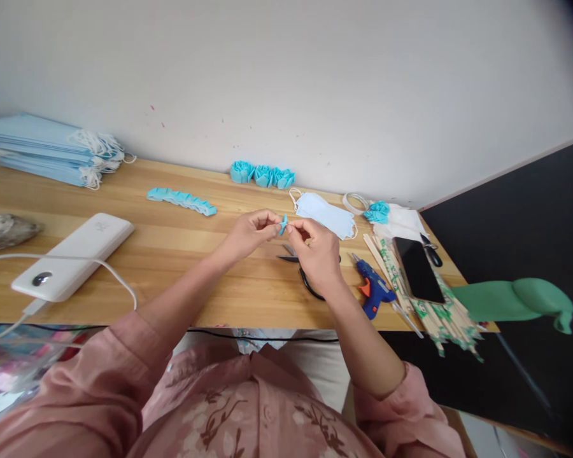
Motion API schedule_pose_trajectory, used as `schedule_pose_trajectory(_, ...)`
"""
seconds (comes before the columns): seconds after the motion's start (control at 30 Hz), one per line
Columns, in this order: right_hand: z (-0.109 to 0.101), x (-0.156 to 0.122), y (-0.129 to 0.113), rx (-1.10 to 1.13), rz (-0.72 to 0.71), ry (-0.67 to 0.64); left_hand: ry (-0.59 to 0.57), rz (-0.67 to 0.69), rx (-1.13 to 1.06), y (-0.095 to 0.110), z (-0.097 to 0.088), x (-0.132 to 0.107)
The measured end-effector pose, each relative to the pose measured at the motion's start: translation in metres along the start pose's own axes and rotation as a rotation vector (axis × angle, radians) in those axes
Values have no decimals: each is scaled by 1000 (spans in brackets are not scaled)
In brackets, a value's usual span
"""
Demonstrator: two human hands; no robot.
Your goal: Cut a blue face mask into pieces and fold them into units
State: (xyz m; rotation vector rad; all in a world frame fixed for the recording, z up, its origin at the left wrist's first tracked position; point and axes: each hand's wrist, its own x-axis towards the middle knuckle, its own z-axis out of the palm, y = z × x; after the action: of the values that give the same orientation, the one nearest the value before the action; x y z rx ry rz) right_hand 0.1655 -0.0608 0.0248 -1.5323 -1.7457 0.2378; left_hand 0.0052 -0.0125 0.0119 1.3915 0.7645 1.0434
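Between my two hands is a small folded piece of blue material (283, 224), held above the middle of the table. My left hand (255, 230) pinches it from the left with thumb and fingertips. From the other side, my right hand (318, 249) pinches its right edge. Scissors (290, 257) with black handles lie under my right hand, partly hidden by it. A row of folded blue pieces (181, 201) rests to the left of the hands. Behind them, against the wall, sit three blue fabric-like flowers (263, 175). A flat blue face mask (325, 215) lies just beyond my right hand.
A stack of face masks (42, 149) stands at the back left, with a white power bank (74, 257) and cable nearer. To the right are a blue glue gun (373, 286), a phone (417, 270) on wrapped sticks (451, 324), a tape roll (355, 203) and another blue flower (377, 212).
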Motion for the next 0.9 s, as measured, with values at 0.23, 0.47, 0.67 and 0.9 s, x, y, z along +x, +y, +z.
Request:
schedule_pose_trajectory(0.23,-2,0,-1,-4,6,-6,-3,-14,-31,1,-1,0)
schedule_pose_trajectory(0.47,1,0,-1,-11,23,-12,-11,-18,-40,2,0,0)
schedule_pose_trajectory(0.67,-20,-4,-5,0,52,66,45,-47,-35,3,-3,1)
schedule_pose_trajectory(0.9,-65,-98,-21,22,-146,-554,19,-73,40,-3,-4,3)
